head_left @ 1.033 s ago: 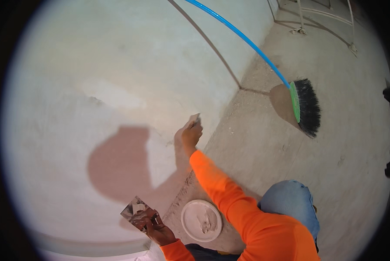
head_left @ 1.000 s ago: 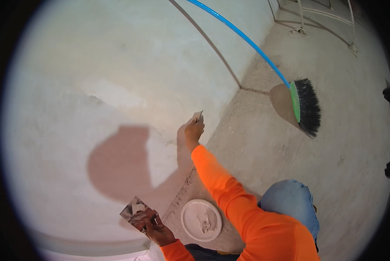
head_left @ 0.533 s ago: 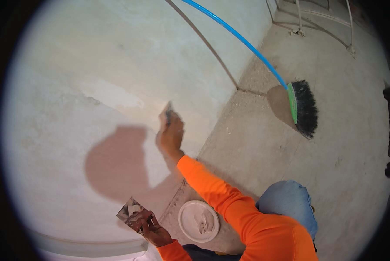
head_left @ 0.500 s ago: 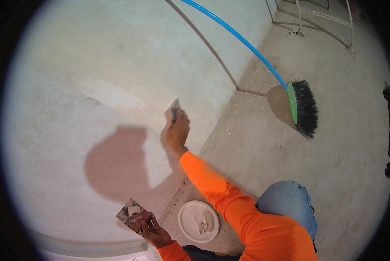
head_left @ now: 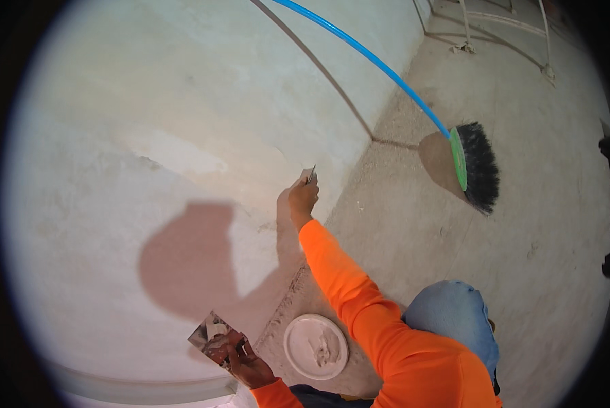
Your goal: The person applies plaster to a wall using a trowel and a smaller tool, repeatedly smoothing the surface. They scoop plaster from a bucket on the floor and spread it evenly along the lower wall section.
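My right hand (head_left: 303, 198) grips a small metal putty knife (head_left: 310, 175), held at the pale plastered wall (head_left: 114, 102) just above where it meets the floor. My left hand (head_left: 249, 364), lower down near the wall, holds a square metal plate (head_left: 213, 336) with putty smeared on it. Between my orange sleeves a round white lid or shallow tub (head_left: 294, 343) lies on the floor with a lump of putty (head_left: 322, 347) in it. A lighter patch shows on the wall to the left of the knife.
A broom with a blue handle (head_left: 366, 49) and black bristles (head_left: 480, 166) leans over the floor (head_left: 522, 224) to the right. A white metal frame (head_left: 505, 20) stands at the upper right. A dark object (head_left: 609, 204) sits at the far right edge. My jeans-clad knee (head_left: 447, 313) is at lower right.
My right hand with the putty knife moved left across the wall by half a second ago, then back to the right. My left hand and the plate stayed nearly in place.
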`<state>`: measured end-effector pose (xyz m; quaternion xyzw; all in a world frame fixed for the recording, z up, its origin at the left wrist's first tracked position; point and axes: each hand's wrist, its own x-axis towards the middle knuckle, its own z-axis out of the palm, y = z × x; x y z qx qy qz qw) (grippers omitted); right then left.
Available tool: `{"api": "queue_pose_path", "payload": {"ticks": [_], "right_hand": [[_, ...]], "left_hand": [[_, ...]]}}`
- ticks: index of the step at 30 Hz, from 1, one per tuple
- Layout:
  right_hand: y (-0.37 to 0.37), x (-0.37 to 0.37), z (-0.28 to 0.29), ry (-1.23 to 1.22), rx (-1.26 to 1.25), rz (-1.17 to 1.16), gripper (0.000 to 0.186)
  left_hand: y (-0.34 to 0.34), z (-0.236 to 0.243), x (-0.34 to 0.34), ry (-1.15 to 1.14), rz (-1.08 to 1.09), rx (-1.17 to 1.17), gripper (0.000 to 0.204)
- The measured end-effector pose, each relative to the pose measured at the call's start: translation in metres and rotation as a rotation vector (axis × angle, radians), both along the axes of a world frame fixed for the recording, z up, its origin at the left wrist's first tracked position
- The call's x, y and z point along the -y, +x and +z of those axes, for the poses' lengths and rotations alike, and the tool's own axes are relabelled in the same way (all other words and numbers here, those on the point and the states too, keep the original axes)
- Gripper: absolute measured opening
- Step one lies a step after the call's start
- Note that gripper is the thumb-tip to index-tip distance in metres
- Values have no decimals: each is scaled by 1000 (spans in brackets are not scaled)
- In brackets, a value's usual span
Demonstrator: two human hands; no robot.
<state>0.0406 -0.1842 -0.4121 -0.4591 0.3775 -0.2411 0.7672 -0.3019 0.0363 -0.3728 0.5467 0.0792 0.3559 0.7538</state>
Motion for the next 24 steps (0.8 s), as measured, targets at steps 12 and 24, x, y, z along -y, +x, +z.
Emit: {"api": "queue_pose_path", "payload": {"ticks": [12, 24], "right_hand": [[-56, -95, 63, -796, 703, 94, 52], [12, -50, -105, -468, 26, -41, 52]], "left_hand": [[-1, -2, -1, -13, -48, 24, 40], [2, 0, 3, 66, -48, 65, 37]]}}
